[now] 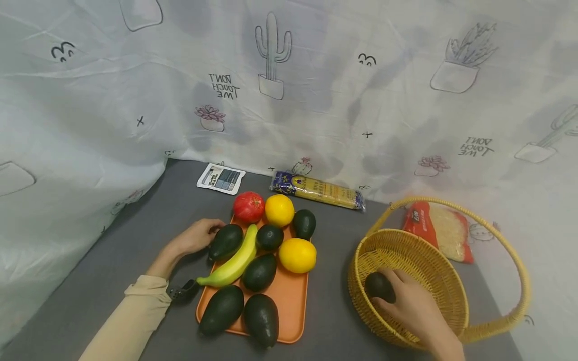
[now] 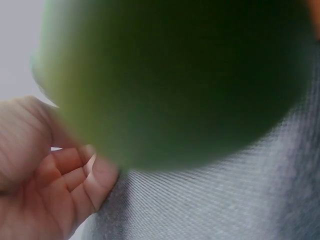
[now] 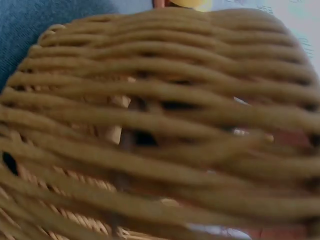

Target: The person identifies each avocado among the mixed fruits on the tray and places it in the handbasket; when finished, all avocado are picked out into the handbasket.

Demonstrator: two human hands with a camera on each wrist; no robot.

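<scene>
In the head view my right hand grips a dark avocado inside the yellow wicker basket. Woven basket wall fills the right wrist view and hides that hand. My left hand is beside the upper left of the orange tray, close by an avocado, its fingers loosely bent. A blurred green shape covers much of the left wrist view, with my left hand at its lower left. The tray bears several more avocados, a banana and two yellow fruits.
A red pomegranate-like fruit sits at the tray's far end. Behind lie a white packet and a bag of noodles. A red package lies behind the basket, whose tall handle arches on the right. Patterned cloth hangs behind.
</scene>
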